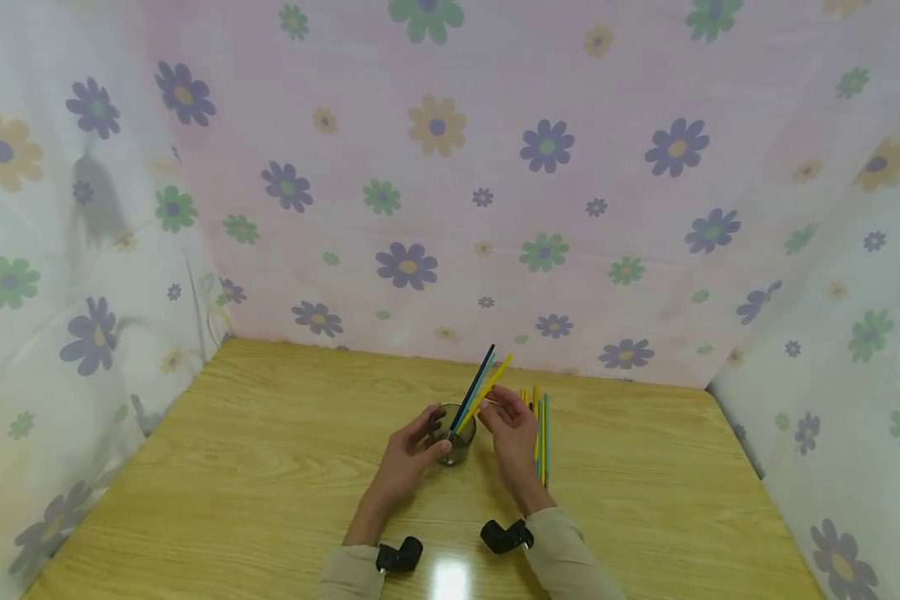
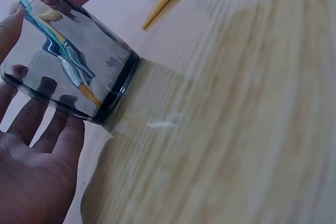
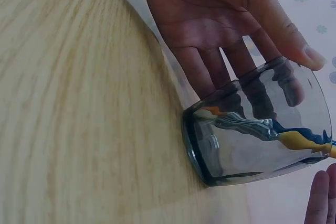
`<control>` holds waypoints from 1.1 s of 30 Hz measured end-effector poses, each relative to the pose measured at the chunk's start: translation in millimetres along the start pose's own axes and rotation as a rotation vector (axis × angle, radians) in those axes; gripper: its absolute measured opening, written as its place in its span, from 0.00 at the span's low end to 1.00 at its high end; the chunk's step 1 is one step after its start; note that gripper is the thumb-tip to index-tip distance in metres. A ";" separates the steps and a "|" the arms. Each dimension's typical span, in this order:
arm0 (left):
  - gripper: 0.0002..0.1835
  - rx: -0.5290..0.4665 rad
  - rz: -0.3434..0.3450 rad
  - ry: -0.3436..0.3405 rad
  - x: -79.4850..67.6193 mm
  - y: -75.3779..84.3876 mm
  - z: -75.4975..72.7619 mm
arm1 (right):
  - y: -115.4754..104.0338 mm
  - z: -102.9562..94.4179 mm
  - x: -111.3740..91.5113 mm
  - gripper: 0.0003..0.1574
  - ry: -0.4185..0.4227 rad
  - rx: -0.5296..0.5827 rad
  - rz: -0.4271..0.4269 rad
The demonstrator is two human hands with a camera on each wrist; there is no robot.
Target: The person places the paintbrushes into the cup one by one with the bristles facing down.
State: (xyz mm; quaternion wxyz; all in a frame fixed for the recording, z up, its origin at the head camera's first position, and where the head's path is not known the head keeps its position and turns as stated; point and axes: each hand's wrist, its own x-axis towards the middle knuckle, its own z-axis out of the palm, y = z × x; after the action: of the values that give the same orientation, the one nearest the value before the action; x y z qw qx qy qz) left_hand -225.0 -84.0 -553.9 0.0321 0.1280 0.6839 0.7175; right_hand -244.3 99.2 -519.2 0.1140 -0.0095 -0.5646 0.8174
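Observation:
My left hand holds a smoky clear glass, thumb on the near side and fingers spread around its wall. Inside lean a dark blue paintbrush, a light blue paintbrush and a yellow paintbrush. Their bristles point down at the glass base. My right hand is at the rim's right side, thumb and curled forefinger pinching the yellow handle. In the right wrist view only some right fingers show at the edge, beside the glass mouth.
Several more paintbrushes, with yellow and blue handles, lie on the wooden table just right of my right hand. A flowered curtain encloses the back and sides. Black wrist-worn cameras sit over both sleeves.

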 end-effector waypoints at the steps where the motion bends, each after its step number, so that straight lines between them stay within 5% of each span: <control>1: 0.37 -0.001 -0.001 0.002 -0.5 0.0 0.1 | 0.4 -0.7 -1.3 0.22 -0.003 -0.012 0.006; 11: 0.36 0.010 0.002 -0.002 -1.7 0.1 -1.3 | 3.4 -11.9 -13.6 0.21 -0.013 -0.061 0.031; 19: 0.37 -0.009 0.014 -0.014 -2.2 -0.1 -0.3 | -5.2 -26.0 -24.2 0.25 0.021 -0.085 0.145; 33: 0.36 -0.010 0.035 -0.017 -3.2 -4.5 -0.5 | -14.0 -70.6 -35.2 0.29 0.006 -0.094 0.253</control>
State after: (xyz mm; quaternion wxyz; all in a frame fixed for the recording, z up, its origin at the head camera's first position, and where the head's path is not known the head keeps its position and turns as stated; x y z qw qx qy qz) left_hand -222.6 -85.0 -558.8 0.0261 0.1457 0.6775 0.7204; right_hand -197.4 162.0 -535.8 0.0111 -0.0882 -0.5961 0.7980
